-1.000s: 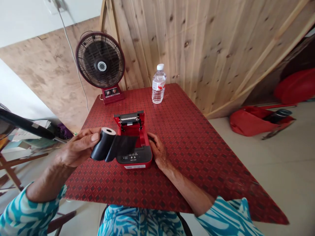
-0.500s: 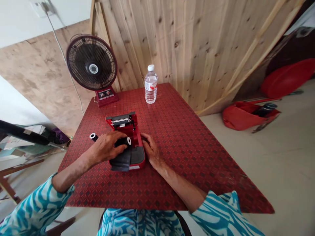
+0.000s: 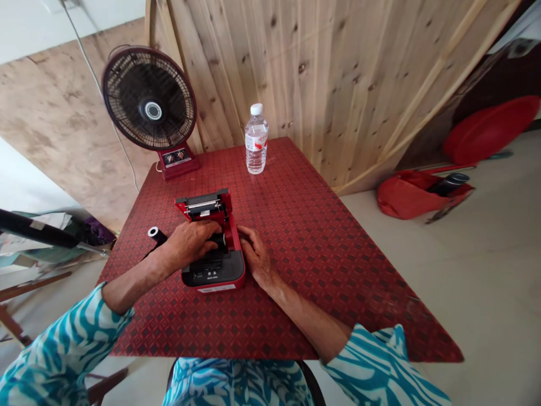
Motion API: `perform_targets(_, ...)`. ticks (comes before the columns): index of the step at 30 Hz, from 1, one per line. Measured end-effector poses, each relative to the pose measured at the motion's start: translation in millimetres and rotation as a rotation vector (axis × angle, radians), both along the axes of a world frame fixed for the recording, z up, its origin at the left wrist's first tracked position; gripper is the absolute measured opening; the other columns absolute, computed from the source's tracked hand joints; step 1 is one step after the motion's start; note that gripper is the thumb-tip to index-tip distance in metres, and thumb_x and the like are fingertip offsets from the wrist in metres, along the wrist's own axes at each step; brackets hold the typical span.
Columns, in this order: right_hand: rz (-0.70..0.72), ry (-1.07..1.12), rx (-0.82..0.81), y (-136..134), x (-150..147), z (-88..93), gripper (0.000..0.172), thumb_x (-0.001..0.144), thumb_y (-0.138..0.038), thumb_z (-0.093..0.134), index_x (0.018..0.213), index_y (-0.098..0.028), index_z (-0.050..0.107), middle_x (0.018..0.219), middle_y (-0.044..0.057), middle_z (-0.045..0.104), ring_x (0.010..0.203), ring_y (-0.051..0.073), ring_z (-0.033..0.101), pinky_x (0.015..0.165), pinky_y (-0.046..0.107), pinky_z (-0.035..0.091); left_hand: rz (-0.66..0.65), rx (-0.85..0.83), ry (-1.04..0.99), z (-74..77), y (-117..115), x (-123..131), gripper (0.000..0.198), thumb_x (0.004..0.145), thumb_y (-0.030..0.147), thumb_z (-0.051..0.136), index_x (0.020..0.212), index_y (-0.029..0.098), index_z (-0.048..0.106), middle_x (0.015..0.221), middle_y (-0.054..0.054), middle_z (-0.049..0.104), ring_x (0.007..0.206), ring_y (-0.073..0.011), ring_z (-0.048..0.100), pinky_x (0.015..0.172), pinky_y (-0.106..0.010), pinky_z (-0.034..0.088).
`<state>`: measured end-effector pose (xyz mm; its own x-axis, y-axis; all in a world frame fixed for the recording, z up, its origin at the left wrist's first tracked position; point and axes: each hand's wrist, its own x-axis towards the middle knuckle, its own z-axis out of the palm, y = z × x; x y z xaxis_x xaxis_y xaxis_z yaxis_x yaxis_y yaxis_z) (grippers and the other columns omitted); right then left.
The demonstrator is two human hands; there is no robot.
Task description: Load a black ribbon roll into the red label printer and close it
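Note:
A small red printer (image 3: 213, 270) with its lid (image 3: 203, 204) tipped open stands on the red patterned table (image 3: 296, 237). My left hand (image 3: 189, 242) reaches into the open bay and is closed on a black roll (image 3: 218, 239) that sits partly inside it. Against the printer's right side rests my right hand (image 3: 256, 260), fingers curled on the casing. A second black roll (image 3: 154, 233) with a white core lies on the table just left of my left wrist.
A dark red desk fan (image 3: 150, 107) stands at the table's back left, a clear water bottle (image 3: 256, 141) at the back middle. Wooden boards lean behind. A red bag (image 3: 416, 194) lies on the floor at right. A black bar (image 3: 34, 232) juts in from the left.
My left hand brought the black roll down from the air into the printer's bay, and its loose flap no longer hangs over the front. A second roll now shows on the table.

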<state>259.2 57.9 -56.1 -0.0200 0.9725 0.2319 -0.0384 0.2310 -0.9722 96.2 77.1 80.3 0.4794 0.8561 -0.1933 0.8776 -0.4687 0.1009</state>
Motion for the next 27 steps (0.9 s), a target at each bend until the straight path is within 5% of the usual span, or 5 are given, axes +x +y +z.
perform_targets(5,-0.014,-0.021,0.018,2,1,-2.6,0.031,0.088,-0.028,0.044,0.115,-0.026,0.06,0.115,0.005,0.063,0.111,0.02,0.057,0.1,0.039,0.045,0.006,-0.034,0.098,-11.5,11,3,0.025,0.081,0.018,0.066,0.106,0.02,0.064,0.11,-0.009,0.069,0.103,-0.0298,0.065,0.082,-0.037,0.051)
perform_targets(10,0.007,-0.022,0.006,1,2,-1.6,0.031,0.089,-0.028,0.044,0.116,-0.026,0.059,0.117,0.006,0.062,0.111,0.021,0.058,0.1,0.041,0.045,-0.072,-0.095,-0.01,-16.3,18,-8,0.023,0.083,0.02,0.065,0.106,0.019,0.066,0.106,-0.007,0.072,0.1,-0.0253,0.066,0.085,-0.034,0.051)
perform_targets(16,0.008,-0.006,0.0,1,1,-2.0,0.031,0.089,-0.029,0.043,0.116,-0.026,0.059,0.116,0.006,0.062,0.11,0.021,0.058,0.099,0.041,0.045,-0.06,0.02,-0.392,2.5,-15,-42,0.027,0.094,0.036,0.051,0.111,0.021,0.066,0.109,-0.003,0.072,0.098,-0.0179,0.068,0.088,-0.028,0.051)
perform_targets(21,-0.019,-0.045,0.008,1,1,-4.9,0.032,0.089,-0.029,0.044,0.117,-0.025,0.059,0.119,0.007,0.062,0.113,0.021,0.057,0.101,0.042,0.044,-0.143,0.041,-0.39,-2.4,-38,-50,0.027,0.093,0.038,0.054,0.107,0.02,0.068,0.105,-0.005,0.073,0.098,-0.0186,0.067,0.089,-0.03,0.05)
perform_targets(27,-0.022,-0.048,0.032,1,1,-5.2,0.032,0.091,-0.03,0.043,0.118,-0.026,0.058,0.118,0.007,0.062,0.112,0.021,0.058,0.101,0.042,0.045,-0.156,0.049,-0.405,-6.1,-39,-44,0.025,0.096,0.031,0.048,0.097,0.019,0.069,0.092,-0.002,0.074,0.084,-0.0159,0.068,0.079,-0.028,0.051)
